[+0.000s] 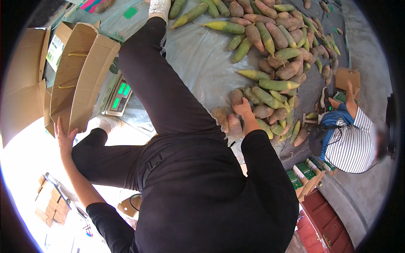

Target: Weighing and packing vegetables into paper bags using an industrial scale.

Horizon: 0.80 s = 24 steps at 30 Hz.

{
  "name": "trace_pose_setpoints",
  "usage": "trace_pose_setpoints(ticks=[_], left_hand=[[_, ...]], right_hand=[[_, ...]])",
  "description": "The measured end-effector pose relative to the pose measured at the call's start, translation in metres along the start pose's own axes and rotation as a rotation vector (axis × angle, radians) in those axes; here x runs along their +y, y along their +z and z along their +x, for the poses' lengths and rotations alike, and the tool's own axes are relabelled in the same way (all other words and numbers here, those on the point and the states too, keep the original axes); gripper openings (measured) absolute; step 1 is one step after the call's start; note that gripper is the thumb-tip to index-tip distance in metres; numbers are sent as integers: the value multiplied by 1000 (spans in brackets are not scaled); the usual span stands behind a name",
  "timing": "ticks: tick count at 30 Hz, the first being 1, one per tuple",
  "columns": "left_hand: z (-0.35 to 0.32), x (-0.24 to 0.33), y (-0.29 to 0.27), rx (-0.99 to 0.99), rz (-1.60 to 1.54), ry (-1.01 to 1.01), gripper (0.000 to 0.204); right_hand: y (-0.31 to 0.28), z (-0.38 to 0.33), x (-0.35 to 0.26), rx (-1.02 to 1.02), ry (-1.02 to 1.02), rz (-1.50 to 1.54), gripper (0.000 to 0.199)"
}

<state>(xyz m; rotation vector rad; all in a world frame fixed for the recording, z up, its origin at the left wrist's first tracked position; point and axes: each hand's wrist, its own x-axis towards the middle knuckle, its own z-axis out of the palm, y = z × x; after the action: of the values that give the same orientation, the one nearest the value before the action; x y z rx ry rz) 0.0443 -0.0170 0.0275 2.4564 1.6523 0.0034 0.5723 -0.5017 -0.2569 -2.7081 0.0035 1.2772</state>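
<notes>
My left hand (65,139) is at the near edge of an upright cardboard box (95,71), fingers spread and touching the cardboard. Two yellowish cord loops show inside the box. My right hand (243,109) reaches to the near side of a large heap of green radishes (267,98) and brownish-pink roots (277,36). Its fingers close round one brownish-pink root (236,98), partly covering it. Beside that hand lie more roots, some seemingly inside clear plastic (234,125).
A scale (118,98) with green lit displays stands beside the box. Plastic sheeting (190,63) covers the floor under the heap. At right, another person in a striped shirt (350,145) reaches toward an open carton (346,79). Green-topped boxes (304,170) stand near a red door (322,221).
</notes>
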Motion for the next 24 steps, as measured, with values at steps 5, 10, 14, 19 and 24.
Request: trace_pose_setpoints(ticks=[5, 10, 14, 19, 24], left_hand=[[13, 8, 15, -41, -24, -16, 88], [8, 7, 10, -12, -15, -45, 88], [-3, 3, 1, -8, -10, -54, 90], [11, 26, 10, -22, -29, -14, 90], [0, 22, -3, -32, -102, -116, 92]], right_hand=[[-12, 19, 48, 87, 0, 269, 80], [6, -7, 14, 23, 64, 124, 79], [0, -37, -22, -15, -22, -304, 82], [4, -27, -4, 8, -52, -223, 72], [8, -45, -24, 143, -239, -379, 77]])
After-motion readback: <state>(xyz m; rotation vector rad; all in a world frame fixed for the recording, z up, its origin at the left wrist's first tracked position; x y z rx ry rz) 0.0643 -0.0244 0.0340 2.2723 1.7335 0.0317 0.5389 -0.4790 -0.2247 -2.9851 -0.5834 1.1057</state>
